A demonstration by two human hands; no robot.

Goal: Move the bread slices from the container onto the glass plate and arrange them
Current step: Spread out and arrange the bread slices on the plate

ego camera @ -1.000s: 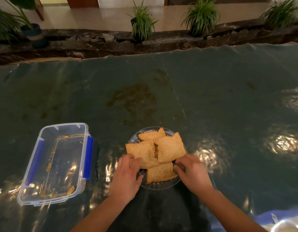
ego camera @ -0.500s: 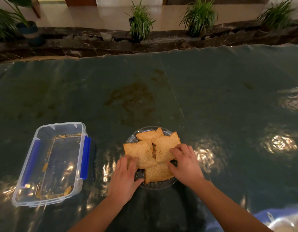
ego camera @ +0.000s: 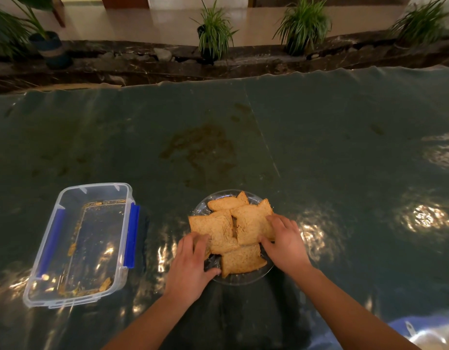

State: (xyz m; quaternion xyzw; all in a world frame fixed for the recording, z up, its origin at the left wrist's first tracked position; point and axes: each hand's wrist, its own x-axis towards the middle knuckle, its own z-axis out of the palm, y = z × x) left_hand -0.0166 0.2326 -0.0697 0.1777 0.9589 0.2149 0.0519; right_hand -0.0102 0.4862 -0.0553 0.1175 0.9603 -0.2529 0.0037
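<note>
Several brown bread slices (ego camera: 215, 231) lie overlapping on a round glass plate (ego camera: 243, 280) near the table's front middle. My left hand (ego camera: 190, 266) rests at the plate's near-left rim, its fingertips on the corner of the left slice. Fingers of my right hand (ego camera: 285, 239) press on the right edge of the right slice (ego camera: 251, 223). The clear plastic container (ego camera: 79, 245) with blue side clips stands to the left, holding only crumbs.
A dark glossy sheet (ego camera: 319, 160) covers the table and shows stains (ego camera: 200, 150) beyond the plate. Potted plants (ego camera: 213, 34) line a ledge behind the far edge. Something pale and blue (ego camera: 425, 332) sits at the near right corner.
My right hand has moved from the plate's near-right rim up onto the right slice. The left hand has stayed at the near-left rim, fingers now on the left slice's corner.
</note>
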